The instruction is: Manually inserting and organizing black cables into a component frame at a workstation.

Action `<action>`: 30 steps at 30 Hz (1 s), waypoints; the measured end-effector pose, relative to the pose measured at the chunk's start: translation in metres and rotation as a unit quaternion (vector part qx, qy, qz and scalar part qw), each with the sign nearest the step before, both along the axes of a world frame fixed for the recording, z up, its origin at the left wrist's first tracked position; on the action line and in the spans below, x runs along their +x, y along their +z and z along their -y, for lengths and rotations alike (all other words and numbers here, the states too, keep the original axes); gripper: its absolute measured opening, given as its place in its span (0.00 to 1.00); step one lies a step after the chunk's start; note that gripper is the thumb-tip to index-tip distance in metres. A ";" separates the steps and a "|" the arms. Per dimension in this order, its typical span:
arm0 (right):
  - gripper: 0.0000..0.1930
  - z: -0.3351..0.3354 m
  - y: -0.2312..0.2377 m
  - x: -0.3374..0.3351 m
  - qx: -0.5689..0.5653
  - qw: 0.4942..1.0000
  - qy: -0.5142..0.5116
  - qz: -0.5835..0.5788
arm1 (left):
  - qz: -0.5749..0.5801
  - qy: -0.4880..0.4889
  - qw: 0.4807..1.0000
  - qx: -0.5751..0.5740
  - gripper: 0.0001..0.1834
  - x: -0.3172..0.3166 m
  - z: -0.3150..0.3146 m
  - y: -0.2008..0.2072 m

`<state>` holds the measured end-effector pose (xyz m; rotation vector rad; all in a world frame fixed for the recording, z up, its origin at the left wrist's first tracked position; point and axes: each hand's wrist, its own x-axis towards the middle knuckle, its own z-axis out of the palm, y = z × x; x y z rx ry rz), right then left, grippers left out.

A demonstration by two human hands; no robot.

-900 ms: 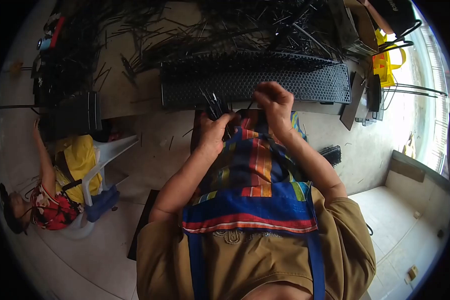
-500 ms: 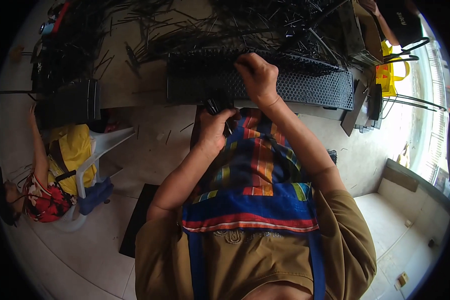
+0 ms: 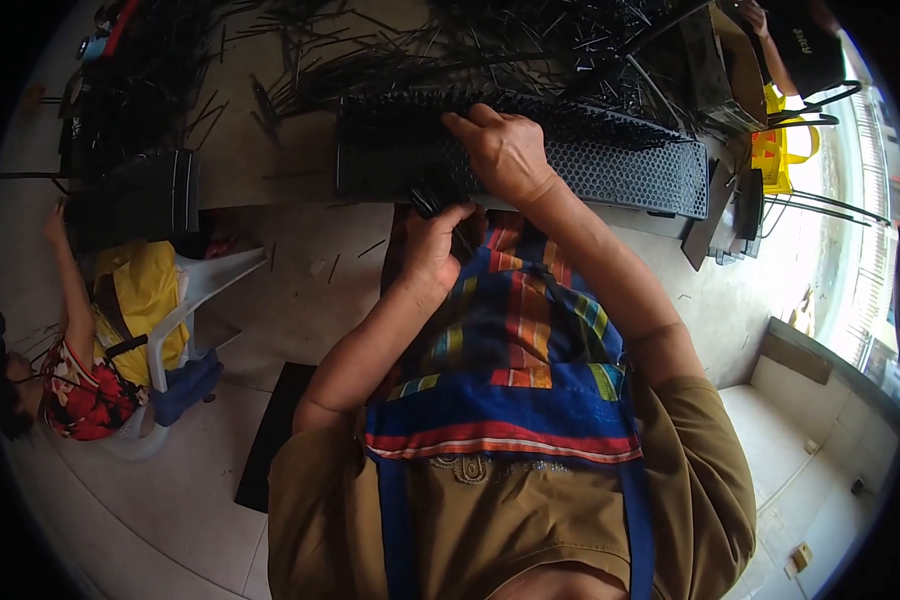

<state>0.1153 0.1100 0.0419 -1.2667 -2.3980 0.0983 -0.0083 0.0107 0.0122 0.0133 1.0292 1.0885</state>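
Observation:
My left hand (image 3: 434, 246) is closed round a bunch of thin black strips (image 3: 428, 200), held at the near edge of a black perforated rack (image 3: 630, 178). My right hand (image 3: 502, 152) is over the rack's left half, its fingers curled and pointing left. Whatever its fingertips hold, if anything, is too small and dark to make out. A dense row of upright black strips (image 3: 590, 118) stands along the far part of the rack. The rack's right half shows its bare honeycomb holes.
Loose black strips (image 3: 370, 65) lie heaped across the table behind the rack. An open cardboard box (image 3: 732, 75) and a yellow bag (image 3: 773, 160) are at the right. On the left, another person (image 3: 75, 385) sits in a white plastic chair (image 3: 185, 318) beside a dark rack (image 3: 140, 200).
My right hand has shifted a little to the left and nearer to my left hand, its knuckles turned more upward. The black bunch in my left hand has tilted and sits slightly lower.

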 end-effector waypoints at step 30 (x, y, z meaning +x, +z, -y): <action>0.07 -0.007 0.013 0.002 -0.005 0.961 -0.070 -0.266 | -0.037 -0.032 0.999 -0.017 0.12 -0.002 0.005 -0.004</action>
